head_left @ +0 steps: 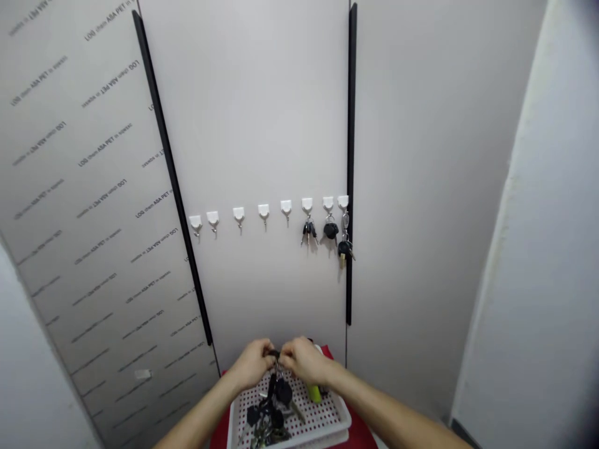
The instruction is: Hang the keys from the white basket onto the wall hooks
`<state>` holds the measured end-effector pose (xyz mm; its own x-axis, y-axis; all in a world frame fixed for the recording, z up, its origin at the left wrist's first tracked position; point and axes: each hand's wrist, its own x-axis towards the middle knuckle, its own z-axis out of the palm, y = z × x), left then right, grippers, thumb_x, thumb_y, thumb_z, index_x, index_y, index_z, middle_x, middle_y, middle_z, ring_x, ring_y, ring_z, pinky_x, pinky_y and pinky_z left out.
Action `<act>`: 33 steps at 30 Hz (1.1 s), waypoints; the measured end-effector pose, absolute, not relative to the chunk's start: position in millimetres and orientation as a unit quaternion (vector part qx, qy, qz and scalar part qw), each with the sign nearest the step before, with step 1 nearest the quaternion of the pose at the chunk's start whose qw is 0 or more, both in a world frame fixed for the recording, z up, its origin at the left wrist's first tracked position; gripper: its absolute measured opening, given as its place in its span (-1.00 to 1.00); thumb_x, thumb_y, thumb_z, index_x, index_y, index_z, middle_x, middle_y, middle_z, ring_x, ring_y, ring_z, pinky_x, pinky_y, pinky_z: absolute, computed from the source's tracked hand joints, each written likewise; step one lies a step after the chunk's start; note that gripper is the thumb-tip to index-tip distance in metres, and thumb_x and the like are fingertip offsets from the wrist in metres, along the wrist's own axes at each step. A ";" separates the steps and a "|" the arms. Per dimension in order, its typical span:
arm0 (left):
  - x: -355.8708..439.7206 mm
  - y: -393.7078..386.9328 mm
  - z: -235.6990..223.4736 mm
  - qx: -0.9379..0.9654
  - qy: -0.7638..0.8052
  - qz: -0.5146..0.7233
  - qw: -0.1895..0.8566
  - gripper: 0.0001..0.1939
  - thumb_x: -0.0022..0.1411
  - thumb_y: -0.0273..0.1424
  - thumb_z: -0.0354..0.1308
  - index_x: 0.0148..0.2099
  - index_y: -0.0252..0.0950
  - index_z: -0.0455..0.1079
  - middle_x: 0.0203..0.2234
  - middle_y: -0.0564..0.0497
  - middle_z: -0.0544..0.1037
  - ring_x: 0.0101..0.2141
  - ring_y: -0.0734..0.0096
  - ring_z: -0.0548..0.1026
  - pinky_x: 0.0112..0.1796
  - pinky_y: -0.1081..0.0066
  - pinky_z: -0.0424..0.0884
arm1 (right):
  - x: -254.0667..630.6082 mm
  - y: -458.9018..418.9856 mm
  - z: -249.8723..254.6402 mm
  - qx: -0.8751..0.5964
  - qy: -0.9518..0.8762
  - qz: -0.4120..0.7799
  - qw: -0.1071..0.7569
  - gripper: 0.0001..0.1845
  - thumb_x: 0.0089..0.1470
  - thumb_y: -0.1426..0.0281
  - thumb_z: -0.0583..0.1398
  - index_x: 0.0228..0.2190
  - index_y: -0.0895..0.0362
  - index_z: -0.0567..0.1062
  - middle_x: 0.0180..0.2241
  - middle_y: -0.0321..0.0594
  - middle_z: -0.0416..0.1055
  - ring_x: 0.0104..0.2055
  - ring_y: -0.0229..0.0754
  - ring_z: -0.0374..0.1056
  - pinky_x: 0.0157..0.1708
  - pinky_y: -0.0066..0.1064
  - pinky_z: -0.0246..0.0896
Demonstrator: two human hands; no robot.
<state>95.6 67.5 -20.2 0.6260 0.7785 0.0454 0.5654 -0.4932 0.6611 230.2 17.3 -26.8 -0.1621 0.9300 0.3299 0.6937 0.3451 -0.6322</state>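
Note:
Both my hands meet above a white perforated basket (344, 416). My left hand (255, 362) is closed, its fingertips pinching a small dark piece at the top of a bunch of keys (283, 391). Close beside it, my right hand (302, 360) is closed on the same bunch near its ring. Black-headed keys dangle from the fingers over the basket. More keys (264, 430) lie heaped in the basket's near left part. A yellow-green object (314, 393) lies under my right hand, partly covered. The exact ring between my fingers is too small to make out.
White hooks (263, 211) run in a row across the pale cabinet door (262, 125). Key bunches (309, 231) hang on the three rightmost hooks. Long black handles (351, 156) edge the door. Something red (360, 430) lies beneath the basket.

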 end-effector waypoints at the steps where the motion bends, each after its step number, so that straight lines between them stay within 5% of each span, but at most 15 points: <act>1: 100.5 68.3 -12.3 0.849 0.394 0.182 0.301 -0.89 -0.17 -0.53 -0.12 -0.53 -0.37 0.22 -0.67 0.11 0.29 -0.57 0.56 0.23 -0.52 0.53 0.14 | 237.2 17.6 -16.7 -0.538 -0.737 0.161 0.377 -0.81 -0.28 0.40 0.00 -0.74 -0.01 0.37 -0.77 -0.39 0.27 -0.72 -0.37 0.10 -0.72 -0.53 -0.06; 4: 126.3 73.4 32.5 0.847 0.373 0.272 0.264 -0.89 -0.15 -0.48 -0.07 -0.48 -0.36 0.24 -0.56 0.05 0.36 -0.49 0.53 0.27 -0.43 0.52 0.18 | 269.0 20.3 34.1 -0.558 -0.638 0.062 0.526 -0.86 -0.28 0.38 0.03 -0.61 0.02 0.38 -0.63 -0.37 0.34 -0.63 -0.35 0.18 -0.61 -0.52 0.09; 7: 165.2 81.2 88.6 0.815 0.362 0.385 0.238 -0.79 -0.14 -0.44 -0.02 -0.35 -0.34 0.23 -0.43 -0.02 0.38 -0.41 0.50 0.30 -0.35 0.50 0.19 | 307.1 25.2 92.1 -0.613 -0.483 -0.094 0.618 -0.71 -0.23 0.32 0.00 -0.36 0.10 0.32 -0.44 -0.25 0.34 -0.53 -0.31 0.21 -0.47 -0.44 0.11; 11: 214.6 95.7 139.8 0.769 0.392 0.455 0.218 -0.63 -0.15 -0.35 0.00 -0.20 -0.30 0.17 -0.39 -0.04 0.39 -0.43 0.47 0.34 -0.41 0.47 0.22 | 339.9 38.3 135.3 -0.673 -0.447 -0.169 0.564 -0.59 -0.26 0.27 0.03 -0.28 0.14 0.27 -0.39 -0.15 0.32 -0.45 -0.23 0.22 -0.42 -0.38 0.06; 14: 232.6 105.7 155.8 0.759 0.410 0.465 0.202 -0.76 -0.11 -0.36 -0.04 -0.31 -0.30 0.26 -0.48 -0.02 0.42 -0.47 0.47 0.35 -0.44 0.48 0.22 | 345.0 46.9 146.7 -0.705 -0.464 -0.139 0.518 -0.69 -0.27 0.26 0.03 -0.41 0.14 0.35 -0.51 -0.17 0.33 -0.48 -0.21 0.21 -0.49 -0.42 0.03; 21: 224.8 104.0 176.8 0.758 0.387 0.502 0.153 -0.80 -0.11 -0.33 -0.09 -0.49 -0.31 0.31 -0.58 0.03 0.42 -0.50 0.48 0.34 -0.49 0.52 0.20 | 345.4 33.1 186.9 -0.647 -0.442 -0.201 0.588 -0.70 -0.26 0.22 0.00 -0.48 0.14 0.35 -0.58 -0.26 0.30 -0.54 -0.29 0.16 -0.53 -0.47 0.00; 28: 219.9 94.7 211.1 0.746 0.382 0.540 0.077 -0.76 -0.07 -0.34 -0.15 -0.40 -0.30 0.29 -0.52 0.01 0.42 -0.48 0.48 0.34 -0.45 0.52 0.20 | 364.1 26.5 138.2 -0.635 -0.476 -0.125 0.596 -0.72 -0.27 0.30 0.03 -0.43 0.15 0.34 -0.45 -0.26 0.29 -0.44 -0.30 0.18 -0.42 -0.45 0.06; 33: 220.6 93.6 242.1 0.857 0.390 0.324 -0.092 -0.85 -0.14 -0.45 -0.06 -0.47 -0.28 0.32 -0.51 -0.04 0.42 -0.45 0.40 0.34 -0.44 0.47 0.19 | 359.5 38.9 102.8 -0.667 -0.518 -0.130 0.519 -0.73 -0.30 0.33 0.08 -0.44 0.15 0.37 -0.33 -0.18 0.20 -0.30 -0.25 0.14 -0.32 -0.43 0.04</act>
